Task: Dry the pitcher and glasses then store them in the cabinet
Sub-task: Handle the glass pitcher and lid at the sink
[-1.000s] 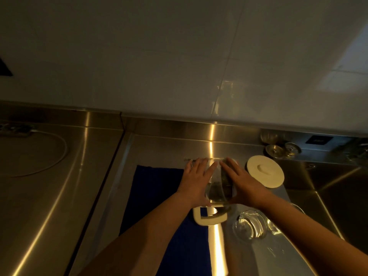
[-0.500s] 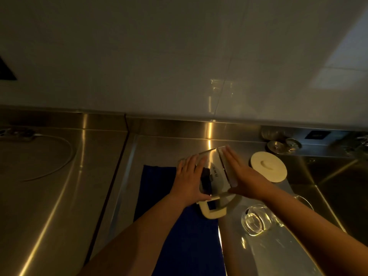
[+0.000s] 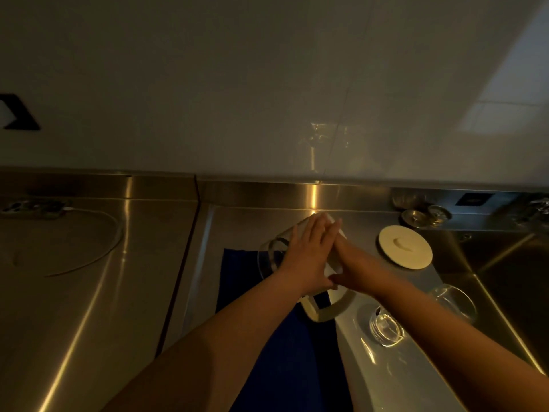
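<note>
Right now I see both hands pressed flat against the clear pitcher [image 3: 276, 257], tipped on its side over the far end of the blue towel [image 3: 267, 337]. My left hand [image 3: 309, 257] lies across its top with straight fingers; my right hand [image 3: 353, 269] presses from 3 o'clock, fingers also straight, the fingertips of both meeting near the far rim. The pitcher's cream handle [image 3: 326, 307] points toward 6 o'clock, at the towel's right edge. One glass [image 3: 386, 328] sits at 4 o'clock on the worktop [image 3: 89, 292], a second glass [image 3: 454, 298] just beyond my right forearm, near the sink edge [image 3: 475, 278]. The round cream lid [image 3: 405, 248] lies at 2 o'clock, apart from the pitcher. Open steel stretches toward 9 o'clock, up to a white cable [image 3: 98, 251] and power strip [image 3: 32, 208].
</note>
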`<state>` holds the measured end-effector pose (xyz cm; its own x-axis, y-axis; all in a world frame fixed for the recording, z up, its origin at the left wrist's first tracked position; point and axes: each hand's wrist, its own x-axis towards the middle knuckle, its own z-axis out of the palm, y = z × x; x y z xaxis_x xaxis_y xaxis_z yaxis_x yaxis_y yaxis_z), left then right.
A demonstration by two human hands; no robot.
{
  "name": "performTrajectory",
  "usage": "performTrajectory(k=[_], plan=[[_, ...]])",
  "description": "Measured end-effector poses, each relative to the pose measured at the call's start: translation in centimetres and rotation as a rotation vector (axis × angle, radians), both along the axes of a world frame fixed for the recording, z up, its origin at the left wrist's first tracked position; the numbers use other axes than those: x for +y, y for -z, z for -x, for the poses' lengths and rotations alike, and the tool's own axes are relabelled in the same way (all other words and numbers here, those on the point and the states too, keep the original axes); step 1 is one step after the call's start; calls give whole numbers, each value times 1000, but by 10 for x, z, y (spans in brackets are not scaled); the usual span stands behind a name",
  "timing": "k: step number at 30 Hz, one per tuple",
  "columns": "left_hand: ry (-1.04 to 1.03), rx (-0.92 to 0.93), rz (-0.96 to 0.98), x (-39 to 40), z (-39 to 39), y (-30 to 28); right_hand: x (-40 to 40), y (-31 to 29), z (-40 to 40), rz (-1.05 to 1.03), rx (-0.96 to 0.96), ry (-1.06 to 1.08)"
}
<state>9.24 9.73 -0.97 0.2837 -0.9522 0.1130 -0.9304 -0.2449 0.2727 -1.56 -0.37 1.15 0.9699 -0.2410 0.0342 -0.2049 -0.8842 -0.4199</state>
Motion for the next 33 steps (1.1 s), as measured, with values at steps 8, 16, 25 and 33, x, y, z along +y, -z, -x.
performTrajectory(k=[8,16,25,33], plan=[[-14,80,5,24,-12,1,16,6,2,-26,70,37],[-59,113,32,47,-24,6,18,15,-10,-84,204,235],[-99,224,122,78,-46,27,43,23,-38,-177,134,255],[-165,268,218,101,-53,54,66,31,-56,-23,105,203]])
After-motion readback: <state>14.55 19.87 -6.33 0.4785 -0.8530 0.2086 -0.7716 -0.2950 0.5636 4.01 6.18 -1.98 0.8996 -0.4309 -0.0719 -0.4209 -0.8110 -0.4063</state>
